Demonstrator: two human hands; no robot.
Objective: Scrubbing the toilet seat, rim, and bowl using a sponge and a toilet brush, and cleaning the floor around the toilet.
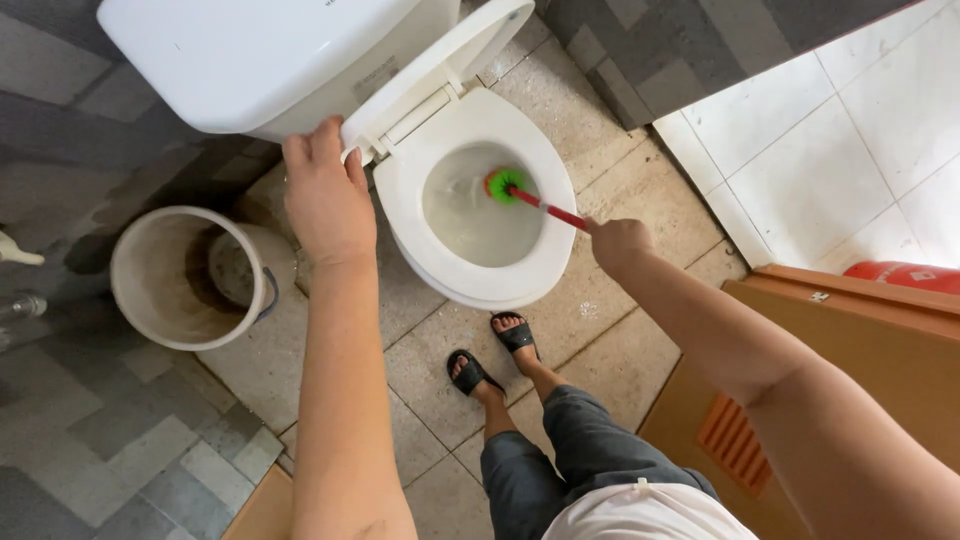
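Gripped at its red handle's end by the clenched right hand [618, 243], a light, stiff toilet brush [506, 185] is held inside the toilet bowl [470, 215], while the tank [250, 70] is touched by the loosely curled left hand [325, 195].

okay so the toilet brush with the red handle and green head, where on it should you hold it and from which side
Grip the toilet brush at the far end of its thin red handle, coming from the right front of the toilet bowl. The handle slants up and out over the seat rim while the green head sits down in the bowl, so that end is the dry, reachable part. The right hand holds it there; the left hand rests by the tank.
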